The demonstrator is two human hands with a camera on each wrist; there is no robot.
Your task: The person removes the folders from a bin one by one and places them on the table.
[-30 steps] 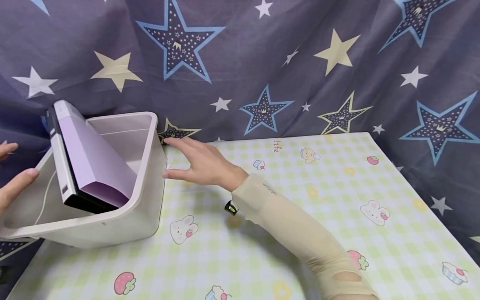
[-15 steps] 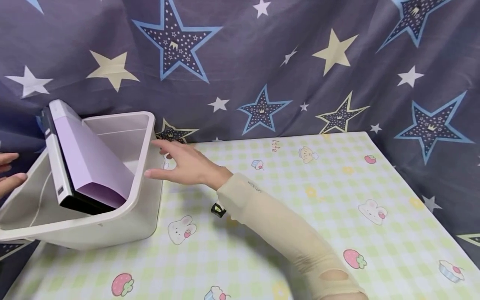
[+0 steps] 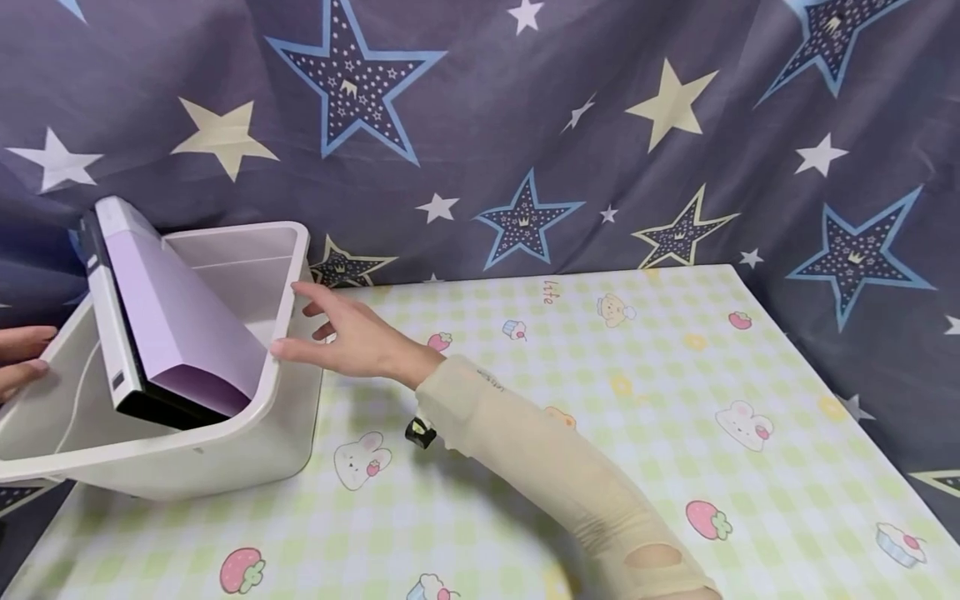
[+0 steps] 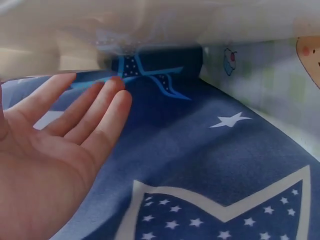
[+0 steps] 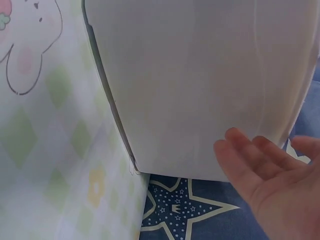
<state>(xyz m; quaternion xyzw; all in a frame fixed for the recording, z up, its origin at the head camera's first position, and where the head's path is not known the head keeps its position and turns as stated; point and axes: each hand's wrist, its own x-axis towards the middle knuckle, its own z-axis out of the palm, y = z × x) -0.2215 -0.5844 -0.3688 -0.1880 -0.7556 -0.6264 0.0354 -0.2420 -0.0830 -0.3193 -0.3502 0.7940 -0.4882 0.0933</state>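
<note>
A white plastic bin [image 3: 150, 462] stands at the left of the table. In it lean a lilac folder-like case [image 3: 176, 292] and, to its left, a black case with a white edge [image 3: 112, 333]. My right hand [image 3: 360, 333] is at the bin's right rim, thumb and forefinger on or close to it. In the right wrist view this hand [image 5: 270, 175] has its fingers extended beside the bin's wall [image 5: 190, 90]. My left hand [image 3: 18, 358] is at the left rim, mostly out of the head view; the left wrist view shows the hand [image 4: 65, 130] with fingers stretched out below the rim.
A green-and-white checked cloth [image 3: 540, 467] with cartoon prints covers the table. Behind it hangs a dark blue curtain [image 3: 465, 108] with stars, close to the bin's back. A thin pale cord [image 3: 78, 392] runs along the bin's inside. The bin reaches past the table's left edge.
My right hand has moved left to the bin's right rim. The left hand has shifted a little left and down to the left rim. The bin and its contents look unmoved.
</note>
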